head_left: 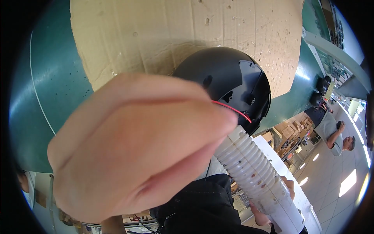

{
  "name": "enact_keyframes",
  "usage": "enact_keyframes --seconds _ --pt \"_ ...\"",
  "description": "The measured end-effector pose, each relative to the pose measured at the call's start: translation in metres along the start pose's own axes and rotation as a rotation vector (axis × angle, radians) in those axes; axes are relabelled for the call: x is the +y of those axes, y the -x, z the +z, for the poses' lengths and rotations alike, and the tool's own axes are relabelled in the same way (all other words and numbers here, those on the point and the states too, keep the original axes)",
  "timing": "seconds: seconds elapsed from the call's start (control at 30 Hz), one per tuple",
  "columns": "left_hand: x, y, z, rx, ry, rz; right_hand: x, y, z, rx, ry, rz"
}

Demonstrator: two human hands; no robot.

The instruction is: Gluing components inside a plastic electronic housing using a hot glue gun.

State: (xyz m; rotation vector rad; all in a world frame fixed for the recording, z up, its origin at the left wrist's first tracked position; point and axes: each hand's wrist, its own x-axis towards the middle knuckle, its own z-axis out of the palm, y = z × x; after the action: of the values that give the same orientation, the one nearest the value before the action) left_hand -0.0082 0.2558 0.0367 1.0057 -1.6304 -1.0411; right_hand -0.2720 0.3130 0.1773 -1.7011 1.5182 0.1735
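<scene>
Black dome [218, 70], one: smooth, round, with cut-outs and small fittings on its right side; lies on the cardboard, partly hidden by the left hand.

Red wire [237, 110], one: runs from behind the left hand across the dome's lower right side.

Left hand [140, 144]: large and blurred, very near the camera, back of the hand showing, fingers bent and together, tips toward the wire. Whether they grasp the wire or are free cannot be told.

Right hand: not clearly made out. Skin [259, 214] shows at both edges of the hose, but whose it is, and any grasp, cannot be told.

Hose [253, 167], one: white, ribbed, brown-specked, slanting from below the dome to the lower right.

Cardboard [128, 35], one sheet: tan, creased, stained; laid on the green table [50, 89].

Dark cloth [198, 202]: lower middle, left of the hose.

Background, right: a person [331, 132] in a light top; brown boxes [290, 130]; black round pieces [319, 91] at the table's far end.
</scene>
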Motion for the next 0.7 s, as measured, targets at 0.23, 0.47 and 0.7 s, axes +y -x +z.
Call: enact_keyframes --seconds 0.23,0.47,0.7 --pt "0.006 0.006 0.008 0.027 -0.012 -0.178 0.003 0.001 0.007 -0.097 -0.148 0.192" --pt "0.005 0.01 -0.003 0.078 0.025 -0.058 -0.001 0.01 -0.005 -0.055 -0.102 0.072" --pt "0.007 0.034 0.013 0.093 0.204 -0.134 0.0 0.003 0.001 -0.001 0.013 0.002"
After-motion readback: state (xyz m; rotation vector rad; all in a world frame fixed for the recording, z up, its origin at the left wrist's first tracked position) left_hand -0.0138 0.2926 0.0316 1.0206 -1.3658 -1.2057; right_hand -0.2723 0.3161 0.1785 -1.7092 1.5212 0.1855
